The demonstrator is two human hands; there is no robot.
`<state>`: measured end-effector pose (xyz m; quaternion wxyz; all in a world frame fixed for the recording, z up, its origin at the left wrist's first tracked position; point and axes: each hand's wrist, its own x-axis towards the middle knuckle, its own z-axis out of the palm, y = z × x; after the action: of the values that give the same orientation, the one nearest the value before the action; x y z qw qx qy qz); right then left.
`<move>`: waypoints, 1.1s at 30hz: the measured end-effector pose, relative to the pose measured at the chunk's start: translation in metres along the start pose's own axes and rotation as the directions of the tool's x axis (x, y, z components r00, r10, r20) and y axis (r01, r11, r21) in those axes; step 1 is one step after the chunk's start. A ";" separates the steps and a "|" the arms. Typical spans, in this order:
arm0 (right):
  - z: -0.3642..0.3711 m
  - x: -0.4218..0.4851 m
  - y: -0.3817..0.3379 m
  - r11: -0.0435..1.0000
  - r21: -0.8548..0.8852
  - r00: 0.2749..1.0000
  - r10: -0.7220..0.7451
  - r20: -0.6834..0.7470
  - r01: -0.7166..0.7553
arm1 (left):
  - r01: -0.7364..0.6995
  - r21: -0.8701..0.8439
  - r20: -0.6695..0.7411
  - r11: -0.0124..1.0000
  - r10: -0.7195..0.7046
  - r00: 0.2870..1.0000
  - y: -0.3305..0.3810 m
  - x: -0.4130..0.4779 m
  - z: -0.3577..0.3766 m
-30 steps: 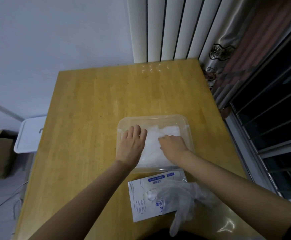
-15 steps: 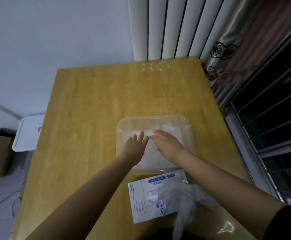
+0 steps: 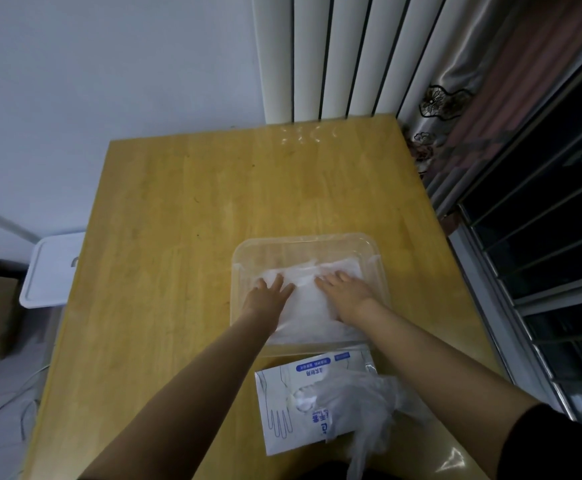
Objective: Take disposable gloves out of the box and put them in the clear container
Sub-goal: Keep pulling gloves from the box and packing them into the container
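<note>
Beneath the fingers (image 3: pixel 275 284): stack of white disposable gloves (image 3: pixel 308 308), lying flat on the floor of the clear container (image 3: pixel 303 240); it extends past the fingertips toward the far wall and shows between the two hands.
Left hand (image 3: pixel 267 298): palm down on the left part of the stack; fingers straight and close together, pointing away from the person; nothing pinched.
Right hand (image 3: pixel 347 296): palm down on the right part of the stack; fingers (image 3: pixel 336 280) straight and slightly spread, tips short of the stack's far edge; nothing pinched.
Gap between the hands: a bare strip of the stack; the hands do not touch.
Container walls: on all sides of both hands; the forearms cross the near rim. The container stands on the wooden table (image 3: pixel 178 237).
Glove box (image 3: pixel 291 405): flat white-and-blue pack on the table, behind the wrists, just beside the container's near wall, between the forearms.
Loose glove (image 3: pixel 362 410): translucent and crumpled, draped over the right part of the box, well behind the fingers.
Beyond the fingertips: bare tabletop, then a white ribbed panel (image 3: pixel 334 53) and a curtain (image 3: pixel 473 81).
</note>
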<state>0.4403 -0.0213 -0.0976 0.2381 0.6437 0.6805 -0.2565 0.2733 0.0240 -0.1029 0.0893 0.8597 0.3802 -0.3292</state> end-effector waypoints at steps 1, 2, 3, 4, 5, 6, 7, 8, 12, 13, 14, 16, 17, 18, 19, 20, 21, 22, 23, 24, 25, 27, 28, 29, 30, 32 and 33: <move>-0.003 -0.002 0.001 0.999 0.028 1.000 -0.018 0.011 0.018 | 0.001 0.025 0.008 1.000 -0.001 1.000 0.000 -0.001 -0.002; -0.007 -0.005 0.002 0.997 0.071 0.999 -0.035 0.025 0.033 | 0.004 0.065 0.004 0.998 -0.004 1.000 0.000 -0.003 -0.004; -0.013 -0.010 0.002 0.991 0.130 0.999 -0.044 0.032 0.039 | 0.008 0.113 -0.017 0.994 -0.006 1.000 0.001 -0.006 -0.007; -0.018 -0.016 0.003 0.981 0.192 0.999 -0.043 0.029 0.037 | 0.015 0.159 -0.055 0.987 -0.007 0.998 0.001 -0.008 -0.011; -0.024 -0.024 0.002 0.969 0.245 0.999 -0.034 0.009 0.031 | 0.030 0.192 -0.103 0.981 -0.011 0.995 0.001 -0.012 -0.015; -0.029 -0.032 0.000 0.959 0.282 0.999 -0.026 -0.043 0.037 | 0.050 0.204 -0.159 0.978 -0.018 0.987 0.002 -0.015 -0.019; -0.033 -0.041 -0.004 0.951 0.303 0.992 -0.024 -0.126 0.062 | 0.067 0.196 -0.220 0.978 -0.023 0.975 0.003 -0.019 -0.023; -0.036 -0.052 -0.010 0.943 0.316 0.972 -0.028 -0.232 0.102 | 0.073 0.163 -0.298 0.984 -0.022 0.954 0.004 -0.024 -0.026; -0.032 -0.098 -0.036 0.894 0.325 0.844 -0.100 -0.526 0.309 | -0.049 -0.045 -0.590 0.998 0.013 0.807 0.014 -0.051 -0.029; -0.027 -0.108 -0.040 0.895 0.296 0.831 -0.132 -0.540 0.335 | -0.101 -0.057 -0.662 0.993 0.038 0.748 0.016 -0.057 -0.027; -0.020 -0.120 -0.044 0.903 0.257 0.831 -0.166 -0.530 0.345 | -0.152 -0.064 -0.723 0.986 0.059 0.688 0.020 -0.067 -0.022; -0.009 -0.129 -0.044 0.927 0.184 0.861 -0.213 -0.462 0.328 | -0.243 -0.079 -0.783 0.967 0.090 0.615 0.025 -0.077 -0.014; -0.002 -0.133 -0.043 0.939 0.150 0.882 -0.223 -0.416 0.309 | -0.277 -0.082 -0.799 0.957 0.103 0.592 0.031 -0.085 -0.010; 0.004 -0.136 -0.042 0.949 0.131 0.902 -0.221 -0.371 0.287 | -0.304 -0.081 -0.801 0.949 0.119 0.587 0.037 -0.095 -0.006; 0.011 -0.137 -0.040 0.957 0.120 0.918 -0.210 -0.335 0.263 | -0.332 -0.080 -0.796 0.940 0.140 0.589 0.043 -0.102 0.000; 0.018 -0.137 -0.038 0.963 0.116 0.927 -0.196 -0.319 0.243 | -0.366 -0.078 -0.786 0.927 0.169 0.595 0.048 -0.110 0.006; 0.024 -0.136 -0.036 0.968 0.116 0.933 -0.175 -0.314 0.220 | -0.397 -0.073 -0.776 0.915 0.198 0.598 0.054 -0.116 0.012; 0.030 -0.137 -0.035 0.974 0.111 0.934 -0.154 -0.321 0.199 | -0.425 -0.084 -0.749 0.901 0.224 0.623 0.060 -0.123 0.018; 0.033 -0.134 -0.033 0.979 0.102 0.936 -0.132 -0.327 0.174 | -0.434 -0.119 -0.692 0.893 0.238 0.681 0.064 -0.125 0.023; 0.036 -0.134 -0.032 0.985 0.079 0.935 -0.117 -0.334 0.152 | -0.397 -0.165 -0.605 0.903 0.225 0.764 0.069 -0.127 0.029; 0.038 -0.136 -0.032 0.990 0.055 0.938 -0.103 -0.332 0.128 | -0.330 -0.198 -0.489 0.923 0.199 0.849 0.073 -0.128 0.036; 0.045 -0.138 -0.033 0.995 0.025 0.946 -0.082 -0.312 0.095 | -0.221 -0.223 -0.319 0.949 0.143 0.937 0.080 -0.130 0.049; 0.049 -0.138 -0.033 0.996 0.025 0.949 -0.076 -0.306 0.088 | -0.194 -0.228 -0.287 0.954 0.124 0.950 0.082 -0.129 0.055; 0.053 -0.139 -0.032 0.996 0.027 0.951 -0.071 -0.301 0.082 | -0.176 -0.226 -0.272 0.958 0.112 0.956 0.083 -0.128 0.059; 0.058 -0.138 -0.032 0.997 0.035 0.956 -0.061 -0.288 0.074 | -0.165 -0.220 -0.268 0.961 0.103 0.958 0.083 -0.127 0.063; 0.063 -0.136 -0.030 0.996 0.072 0.964 -0.040 -0.262 0.061 | -0.144 -0.226 -0.275 0.964 0.078 0.958 0.083 -0.123 0.068; 0.066 -0.137 -0.030 0.994 0.103 0.967 -0.021 -0.254 0.049 | -0.127 -0.232 -0.278 0.964 0.059 0.959 0.084 -0.124 0.069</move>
<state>0.4173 -0.1690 -0.0562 0.1097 0.6710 0.7017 -0.2130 0.2374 -0.1356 -0.0856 0.1590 0.8955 0.3857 -0.1548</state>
